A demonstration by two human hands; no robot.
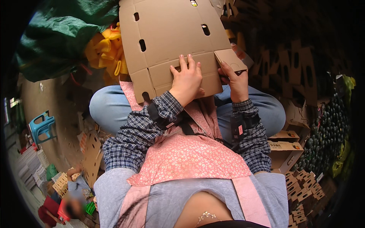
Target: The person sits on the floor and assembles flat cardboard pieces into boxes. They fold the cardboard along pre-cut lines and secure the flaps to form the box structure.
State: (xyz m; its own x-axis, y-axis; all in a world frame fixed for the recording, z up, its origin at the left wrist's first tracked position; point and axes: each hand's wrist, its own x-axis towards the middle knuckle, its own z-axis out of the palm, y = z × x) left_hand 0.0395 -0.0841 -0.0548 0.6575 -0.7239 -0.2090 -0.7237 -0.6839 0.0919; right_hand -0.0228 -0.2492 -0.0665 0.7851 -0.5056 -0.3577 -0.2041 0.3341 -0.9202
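Note:
A large flattened cardboard box [171, 34] with oval slots lies in front of me, its near edge over my lap. My left hand [187, 80] rests on its near panel with the fingers spread, covering part of a slot there. At the right corner, my right hand [236, 81] grips a folded cardboard flap [229, 59], thumb on top and fingers underneath, partly hidden. The flap is bent along a crease and lies at an angle to the panel.
Yellow mesh material [110, 51] and a green tarp [68, 34] lie at the left. A blue stool [42, 127] stands beyond my left knee. On the right are an open carton [285, 154], stacked folded boxes [304, 186] and a heap of dark green round produce [327, 129]. Another person [78, 197] sits lower left.

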